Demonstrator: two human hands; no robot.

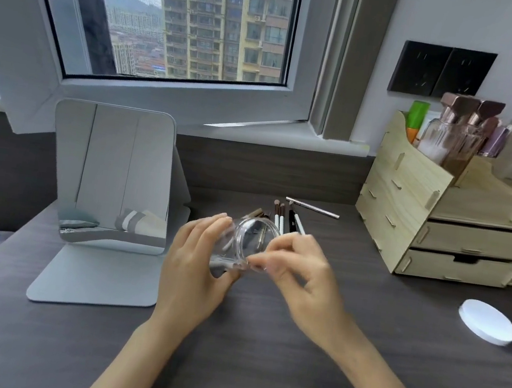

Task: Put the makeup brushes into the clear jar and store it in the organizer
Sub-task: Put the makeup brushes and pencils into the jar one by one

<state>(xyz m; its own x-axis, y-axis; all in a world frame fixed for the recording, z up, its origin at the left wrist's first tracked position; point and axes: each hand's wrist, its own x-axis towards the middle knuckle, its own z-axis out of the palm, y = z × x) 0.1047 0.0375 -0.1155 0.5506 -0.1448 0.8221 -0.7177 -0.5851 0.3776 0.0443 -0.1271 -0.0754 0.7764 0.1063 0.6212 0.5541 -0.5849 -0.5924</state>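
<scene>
A clear jar (253,239) is held above the dark desk, tipped so its round mouth faces away from me. My left hand (199,261) wraps its left side and base. My right hand (297,265) pinches its lower right rim with thumb and fingers. Just behind the jar, several makeup brushes (281,217) with white handles and brown tips lie on the desk, partly hidden by the jar and my fingers. A thin silver stick (312,207) lies beyond them. The wooden organizer (412,196) stands at the right, with drawers below and bottles in its top compartments.
A standing mirror (112,173) on a flat base is at the left. A white round lid (488,322) lies on the desk at the right, in front of the organizer. A window and its sill run along the back; black wall sockets (443,72) sit above the organizer.
</scene>
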